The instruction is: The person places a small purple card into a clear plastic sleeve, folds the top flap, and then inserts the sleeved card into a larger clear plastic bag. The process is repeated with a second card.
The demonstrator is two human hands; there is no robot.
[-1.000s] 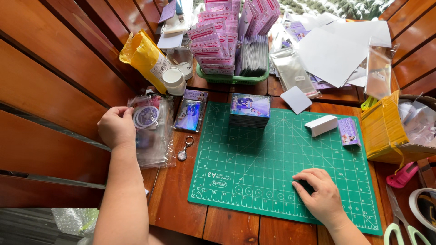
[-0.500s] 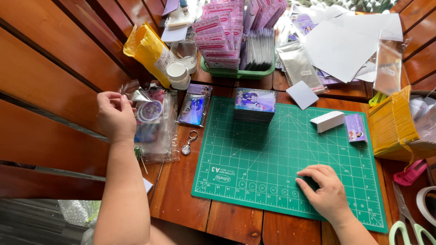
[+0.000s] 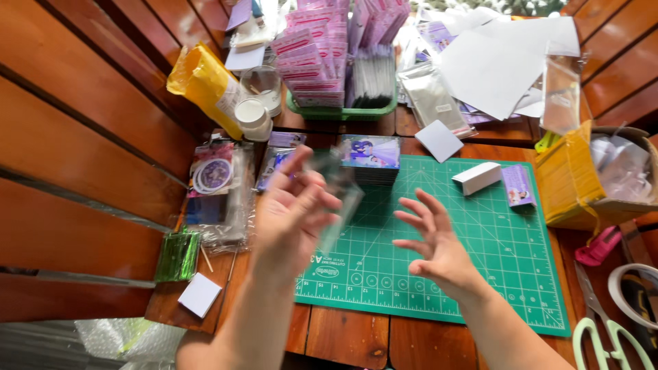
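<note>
Left hand: the left hand (image 3: 291, 216) is raised above the cutting mat (image 3: 493, 274), fingers closed on a clear plastic sleeve (image 3: 336, 192).
Sleeve position: it is held in the air, blurred, before the stack of cards (image 3: 371, 159).
Right hand: the right hand (image 3: 435, 240) is spread wide, nothing held, just beside the sleeve.
Surroundings: a small white box (image 3: 478, 177) is seen on the mat.

Two hands are raised over one green cutting mat (image 3: 480, 247): left hand (image 3: 291, 212), right hand (image 3: 432, 243). One white box (image 3: 478, 178) sits upper right, one yellow packet (image 3: 202, 85) upper left, one scissors (image 3: 606, 329) lower right.
</note>
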